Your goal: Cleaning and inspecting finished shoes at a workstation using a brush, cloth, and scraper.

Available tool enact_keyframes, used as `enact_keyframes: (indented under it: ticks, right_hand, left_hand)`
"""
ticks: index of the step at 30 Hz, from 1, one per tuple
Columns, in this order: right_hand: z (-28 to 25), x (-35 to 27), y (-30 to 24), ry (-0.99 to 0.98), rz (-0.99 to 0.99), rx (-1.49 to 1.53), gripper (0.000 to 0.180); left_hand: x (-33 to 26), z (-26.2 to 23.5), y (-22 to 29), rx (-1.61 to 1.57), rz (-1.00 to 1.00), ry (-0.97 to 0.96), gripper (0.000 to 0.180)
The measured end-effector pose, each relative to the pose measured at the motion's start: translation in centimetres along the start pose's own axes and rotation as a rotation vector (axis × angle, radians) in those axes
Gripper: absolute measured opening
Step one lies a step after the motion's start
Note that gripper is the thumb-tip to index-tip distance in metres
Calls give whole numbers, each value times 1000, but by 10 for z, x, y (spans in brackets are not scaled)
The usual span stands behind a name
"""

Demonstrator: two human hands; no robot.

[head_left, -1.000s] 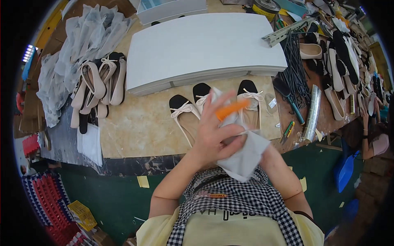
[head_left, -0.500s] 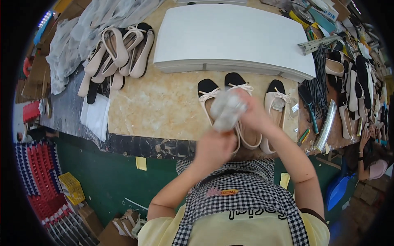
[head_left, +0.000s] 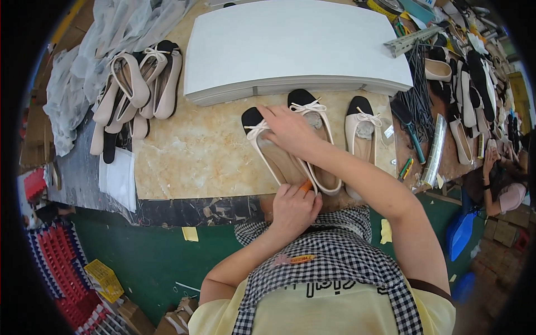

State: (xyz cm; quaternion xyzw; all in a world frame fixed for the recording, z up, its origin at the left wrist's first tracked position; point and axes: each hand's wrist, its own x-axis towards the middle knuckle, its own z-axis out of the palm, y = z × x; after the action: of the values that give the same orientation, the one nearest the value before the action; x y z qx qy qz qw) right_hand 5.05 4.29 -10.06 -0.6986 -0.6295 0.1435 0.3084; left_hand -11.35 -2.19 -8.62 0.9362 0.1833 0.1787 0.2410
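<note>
A cream ballet flat (head_left: pixel 274 161) with a black toe and a bow lies at the table's front edge, between my hands. My left hand (head_left: pixel 293 206), fingers curled and an orange band on one finger, grips its heel. Across its toe end lies my right hand (head_left: pixel 289 130), closed over the side by the bow; the shoe's inside there is partly hidden. Just right of it is a second ballet flat (head_left: pixel 328 180), with a crumpled clear-grey wad (head_left: pixel 314 120) in its toe. Farther right, partly behind my right forearm, a third ballet flat (head_left: pixel 350 131) holds a similar wad (head_left: pixel 364 130).
A stack of white sheets (head_left: pixel 296 47) stands behind the shoes. More flats (head_left: pixel 131 84) are piled at the left, near crumpled translucent sheeting (head_left: pixel 72 95). At the right lie a dark-handled brush (head_left: pixel 410 131), a shiny roll (head_left: pixel 434 151) and a cutter (head_left: pixel 406 167). Another person (head_left: pixel 505 190) sits far right.
The grey-white wad held between my hands above the shoes is gone from them. My right hand has moved left onto the leftmost flat's toe end, my left down to its heel. The view has shifted.
</note>
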Motion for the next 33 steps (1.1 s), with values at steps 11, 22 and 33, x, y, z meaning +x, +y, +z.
enact_keyframes:
  ticks: [11,22,33]
  right_hand:
    - [-83,-61,-23,308,27,687,60]
    - [-188,-203,197,349,771,-568,16]
    - [-204,-177,28,510,766,-253,36]
  left_hand:
    - [-13,24,-47,-1234,-783,311,69]
    - [53,-4,-21,-1692,-731,50,79]
    - [76,-3,-15,-1710,-870,103,93]
